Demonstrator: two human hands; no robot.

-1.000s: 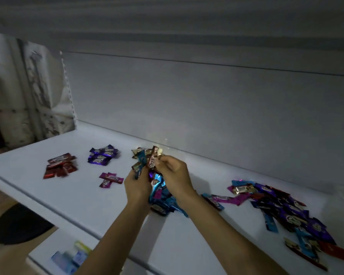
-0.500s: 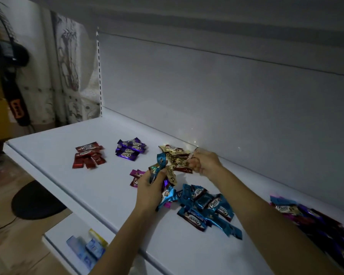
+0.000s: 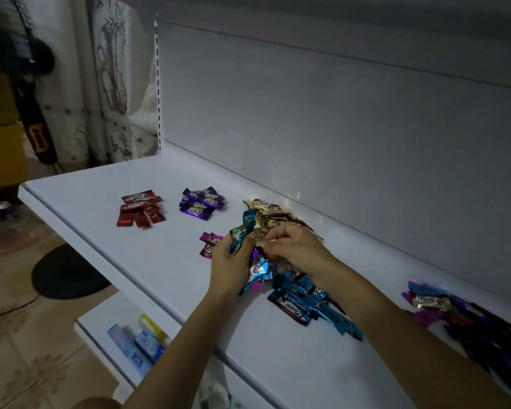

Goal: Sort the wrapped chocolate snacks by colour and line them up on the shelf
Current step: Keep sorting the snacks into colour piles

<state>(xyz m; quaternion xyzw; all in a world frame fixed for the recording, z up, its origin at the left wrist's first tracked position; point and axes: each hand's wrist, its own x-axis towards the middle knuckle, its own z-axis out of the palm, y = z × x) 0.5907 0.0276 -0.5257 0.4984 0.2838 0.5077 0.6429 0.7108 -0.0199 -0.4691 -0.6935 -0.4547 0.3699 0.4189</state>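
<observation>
On the white shelf (image 3: 106,184) lie sorted heaps of wrapped snacks: red (image 3: 140,208), purple (image 3: 201,202), gold (image 3: 273,218), two pink ones (image 3: 208,244) and a blue heap (image 3: 307,302). My left hand (image 3: 230,265) grips a mixed bunch of snacks (image 3: 244,231), blue ones sticking out above and below the fist. My right hand (image 3: 295,250) is just right of it, over the gold heap, its fingertips pinching into that bunch. An unsorted mixed pile (image 3: 460,317) lies at the right, partly behind my right forearm.
The shelf's back panel (image 3: 337,128) rises right behind the gold heap. A lower shelf (image 3: 101,317) holds small boxes (image 3: 143,340). A curtain (image 3: 112,84) and a black stand base (image 3: 65,271) are off the shelf's left end.
My right hand has come back from the gold heap to the bunch in my left hand. The view has swung left and closer.
</observation>
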